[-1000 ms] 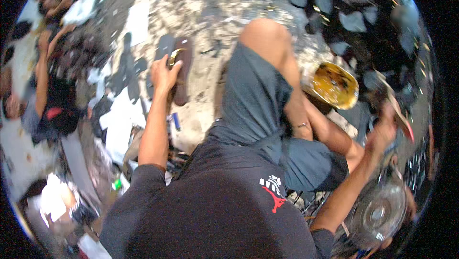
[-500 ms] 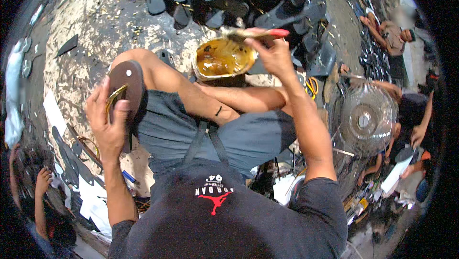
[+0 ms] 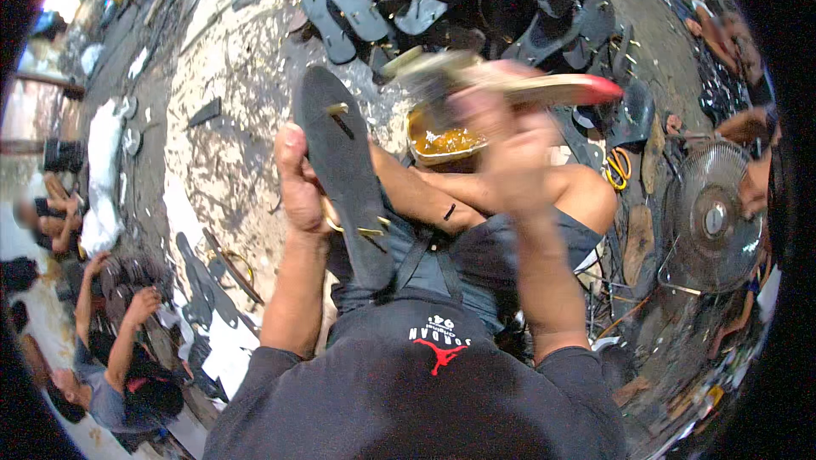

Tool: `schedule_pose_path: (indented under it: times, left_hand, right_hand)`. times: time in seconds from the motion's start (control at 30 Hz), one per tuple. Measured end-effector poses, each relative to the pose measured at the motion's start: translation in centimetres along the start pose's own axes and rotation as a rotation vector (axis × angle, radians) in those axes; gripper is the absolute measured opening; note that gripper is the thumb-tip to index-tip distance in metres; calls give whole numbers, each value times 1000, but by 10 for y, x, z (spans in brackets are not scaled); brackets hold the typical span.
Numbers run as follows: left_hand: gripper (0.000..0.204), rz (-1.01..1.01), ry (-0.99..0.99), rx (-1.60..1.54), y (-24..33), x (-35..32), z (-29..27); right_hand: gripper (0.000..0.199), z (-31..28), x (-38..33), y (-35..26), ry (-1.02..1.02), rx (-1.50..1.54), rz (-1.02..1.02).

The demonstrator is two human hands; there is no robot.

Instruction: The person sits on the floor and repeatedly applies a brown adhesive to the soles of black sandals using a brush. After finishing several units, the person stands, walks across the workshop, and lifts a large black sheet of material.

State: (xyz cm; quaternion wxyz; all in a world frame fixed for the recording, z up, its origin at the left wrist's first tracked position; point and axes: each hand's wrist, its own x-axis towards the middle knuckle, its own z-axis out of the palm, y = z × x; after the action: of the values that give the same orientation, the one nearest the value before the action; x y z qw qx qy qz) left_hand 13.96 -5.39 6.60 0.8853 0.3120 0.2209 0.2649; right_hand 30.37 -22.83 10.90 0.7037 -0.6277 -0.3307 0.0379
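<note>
My left hand [image 3: 299,178] grips a dark sandal sole [image 3: 344,173] by its edge and holds it raised, its flat side facing me, with gold strap ends poking through. My right hand [image 3: 501,141], blurred by motion, is shut on a brush with a red-tipped handle [image 3: 561,86], held high just right of the sole. Under the brush sits a round tin of yellow glue [image 3: 442,139], resting by my bent knee. My grey shorts and dark shirt fill the lower middle.
A heap of dark sandal soles [image 3: 476,1] lies at the top. A standing fan [image 3: 710,218] is at the right. Another person [image 3: 110,358] sits at lower left among cut sheets. The concrete floor [image 3: 221,120] is spattered with glue.
The left hand has lifted the sole higher and toward the centre. The right hand has raised the brush from the glue tin up beside the sole. The head view has shifted.
</note>
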Motion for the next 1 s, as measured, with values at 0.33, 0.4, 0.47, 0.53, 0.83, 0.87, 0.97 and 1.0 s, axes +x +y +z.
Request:
schedule_pose_path:
  times: [0.33, 0.4, 0.47, 0.53, 0.83, 0.87, 0.97, 1.0]
  left_hand:
    - [61, 17, -111, -98, -43, -41, 26]
    - [58, 13, -293, -202, -41, -24, 27]
    - [55, 68, -274, -187, -38, -15, 24]
    - [58, -39, -208, -319, -48, -23, 29]
    - [63, -165, -274, -532, -60, -23, 7]
    - [69, -185, -259, -456, -57, -29, 2]
    - [90, -87, -208, -168, -50, -55, 13]
    - [93, -76, -191, -234, -47, -57, 11]
  right_hand:
    - [24, 46, -10, 14, -117, -116, -279]
    - [23, 44, -32, 8, -136, -170, -338]
    - [23, 39, -52, 9, -264, 6, -229]
    - [22, 27, -43, 10, -254, -137, -259]
    - [28, 15, -30, 35, -231, -63, -123]
    - [31, 14, -24, 48, -180, 24, -40]
    - [31, -23, 8, 102, -315, -423, 155]
    - [28, -35, 8, 113, -414, -548, 152]
